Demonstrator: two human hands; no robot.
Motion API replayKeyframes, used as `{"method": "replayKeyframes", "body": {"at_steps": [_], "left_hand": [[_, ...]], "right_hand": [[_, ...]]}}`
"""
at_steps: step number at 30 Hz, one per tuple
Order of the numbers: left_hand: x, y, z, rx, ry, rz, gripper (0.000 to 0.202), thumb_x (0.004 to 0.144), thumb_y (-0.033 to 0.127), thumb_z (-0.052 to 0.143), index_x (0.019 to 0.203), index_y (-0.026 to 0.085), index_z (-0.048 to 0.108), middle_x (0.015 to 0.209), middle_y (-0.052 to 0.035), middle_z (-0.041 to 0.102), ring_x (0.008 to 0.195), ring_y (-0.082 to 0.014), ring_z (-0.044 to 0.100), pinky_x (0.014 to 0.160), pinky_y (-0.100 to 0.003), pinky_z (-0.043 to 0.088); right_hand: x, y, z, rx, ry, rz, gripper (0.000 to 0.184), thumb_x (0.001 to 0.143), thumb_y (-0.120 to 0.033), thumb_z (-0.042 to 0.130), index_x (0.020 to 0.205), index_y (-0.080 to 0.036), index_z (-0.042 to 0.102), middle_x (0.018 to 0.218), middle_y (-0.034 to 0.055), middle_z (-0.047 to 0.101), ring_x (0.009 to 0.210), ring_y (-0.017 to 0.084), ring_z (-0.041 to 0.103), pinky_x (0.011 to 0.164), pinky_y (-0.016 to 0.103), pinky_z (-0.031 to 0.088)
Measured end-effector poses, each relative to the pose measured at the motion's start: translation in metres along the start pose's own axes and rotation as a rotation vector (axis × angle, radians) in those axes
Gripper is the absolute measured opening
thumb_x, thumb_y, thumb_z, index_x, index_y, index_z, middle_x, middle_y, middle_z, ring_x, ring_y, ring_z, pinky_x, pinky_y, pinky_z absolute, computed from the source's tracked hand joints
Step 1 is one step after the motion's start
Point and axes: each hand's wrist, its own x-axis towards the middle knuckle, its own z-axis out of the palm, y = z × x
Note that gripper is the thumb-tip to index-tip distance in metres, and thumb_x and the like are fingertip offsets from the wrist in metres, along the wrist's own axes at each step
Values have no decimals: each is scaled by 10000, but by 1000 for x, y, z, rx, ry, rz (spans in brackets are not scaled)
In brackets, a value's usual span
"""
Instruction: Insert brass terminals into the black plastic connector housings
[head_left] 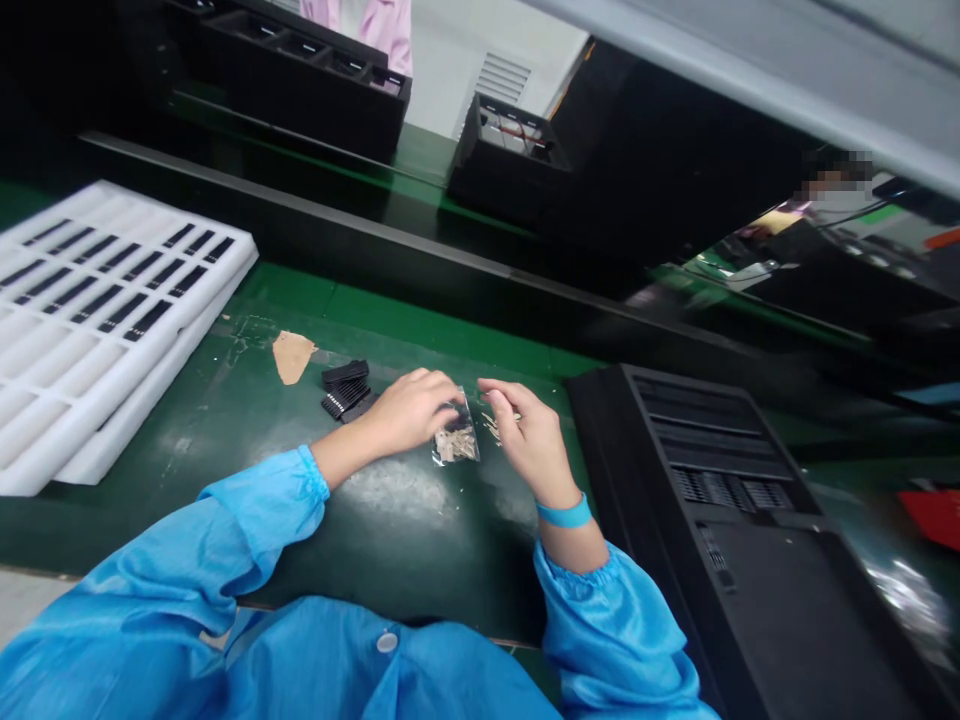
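Note:
A small clear plastic bag (466, 446) with beige slivers in it lies on the green table in front of me. My left hand (411, 410) is over its upper left part, fingers curled down; something dark shows under the fingertips, too unclear to name. To the right of the bag, my right hand (531, 440) has its thumb and fingers drawn together; what they hold, if anything, is hidden. Loose beige slivers (491, 428) lie beneath that hand. Several black ribbed plastic pieces (346, 385) are heaped just beyond my left wrist.
Stacked white foam trays (217, 315) with black strips in some slots stand at left. A torn beige scrap (292, 357) lies nearby. A large black case (622, 500) with black parts on it flanks my right arm. Black bins (499, 165) stand behind the dark ledge (360, 225).

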Motion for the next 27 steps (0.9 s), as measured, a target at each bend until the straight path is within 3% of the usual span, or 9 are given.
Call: {"method": "replayKeyframes", "body": {"at_steps": [3,7,10,14,16,19,22,24,27], "left_hand": [[-4,6,15,144,-165,201,499,908,65,605,1370,252,617,1447,-121,599,1380,-320,483,1119,-500,377],[0,-1,29,78,-275,117,181,916,161,675,1070,217,751,1133,-86,752,1147,-279,649,1025,-434,444],[9,-7,26,32,-219,70,232,1020,241,531,991,198,757,1035,-79,766,1045,-242,686,984,-395,478],[13,-8,6,-181,-65,5,326,1047,285,443,1060,196,756,1136,-82,731,1103,-219,675,1010,-346,498],[12,-6,-7,-285,16,-54,343,1041,341,452,1127,188,747,1131,-92,705,1088,-218,677,996,-349,515],[8,-3,-21,-306,74,-109,325,964,422,605,1157,192,732,1009,-63,716,944,-208,694,880,-336,548],[7,-1,-26,-295,142,-185,172,930,339,655,951,203,759,900,-26,769,838,-192,705,818,-312,539],[8,0,-27,-301,153,-211,183,953,300,615,895,212,765,921,-18,799,846,-192,723,826,-309,540],[9,1,-29,-288,181,-178,203,971,284,592,931,213,778,995,-38,799,941,-205,729,885,-322,543]], "right_hand": [[-13,22,-10,-32,54,112,284,1007,-298,452,1111,-207,700,1075,107,749,872,236,729,828,418,584],[-35,35,-15,53,-251,27,318,908,-222,559,1207,-233,668,1145,93,732,1009,243,715,859,410,598],[-44,28,-7,110,-329,-23,470,846,-258,687,1311,-252,614,1317,106,665,1192,274,652,952,432,584],[-33,8,11,230,-53,140,230,925,-395,665,1082,-232,697,993,64,757,854,220,724,795,364,616],[-23,-2,16,183,17,114,200,937,-393,660,1040,-238,732,959,55,777,786,208,721,785,358,614],[-8,-10,17,131,25,21,198,920,-348,682,1080,-255,753,1019,56,782,797,201,726,806,361,615],[-1,-12,15,298,-18,80,346,848,-365,760,1165,-235,710,1019,58,771,819,194,728,779,343,625],[1,-12,13,406,-34,150,341,846,-396,762,1128,-212,708,990,61,776,850,203,736,784,345,625],[1,-12,13,357,-6,155,221,931,-399,665,1006,-210,751,986,69,794,903,222,744,829,368,610]]}}
